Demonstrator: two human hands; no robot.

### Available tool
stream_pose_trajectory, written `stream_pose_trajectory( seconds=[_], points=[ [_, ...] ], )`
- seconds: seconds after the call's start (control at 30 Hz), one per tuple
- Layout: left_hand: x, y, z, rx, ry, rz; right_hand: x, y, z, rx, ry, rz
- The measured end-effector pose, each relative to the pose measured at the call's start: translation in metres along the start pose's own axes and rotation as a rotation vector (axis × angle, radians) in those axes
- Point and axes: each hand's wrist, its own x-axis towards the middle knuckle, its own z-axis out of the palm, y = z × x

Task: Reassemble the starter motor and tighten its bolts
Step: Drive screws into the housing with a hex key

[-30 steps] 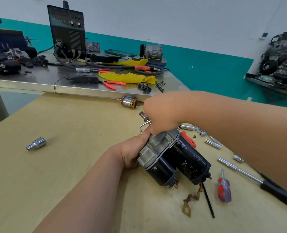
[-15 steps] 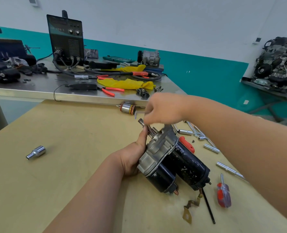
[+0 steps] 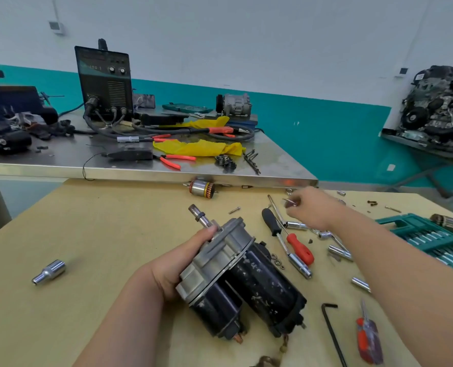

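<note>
Bits [image 3: 438, 241] in rows in teal case [image 3: 395, 221]

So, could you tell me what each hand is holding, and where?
Left hand grips the starter motor by its silver housing end; right hand pinches a small metal piece, too blurred to name.

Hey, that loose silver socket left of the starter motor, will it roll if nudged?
Likely yes: the silver socket lies on its side and is round. One end is narrower, so it would probably curve rather than run straight. Polished metal suggests it is heavy for its size and slippery.
</note>
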Motion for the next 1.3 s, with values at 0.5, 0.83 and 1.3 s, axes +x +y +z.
stream_pose_trajectory(
  seconds=[0.5, 0.83, 1.3],
  points=[
    [-0.01, 0.005, -0.004, 0.02, 0.056, -0.066, 0.08, -0.058, 0.066, -0.397, -0.129, -0.211],
    [-0.059, 0.079, 0.04, 0.938, 0.096, 0.038, -0.106, -0.094, -0.054, 0.698, -0.024, -0.49],
    [-0.054, 0.084, 0.074, 1.277, 0.224, 0.062, -0.157, -0.103, -0.067, 0.365, 0.121, -0.461]
  ],
)
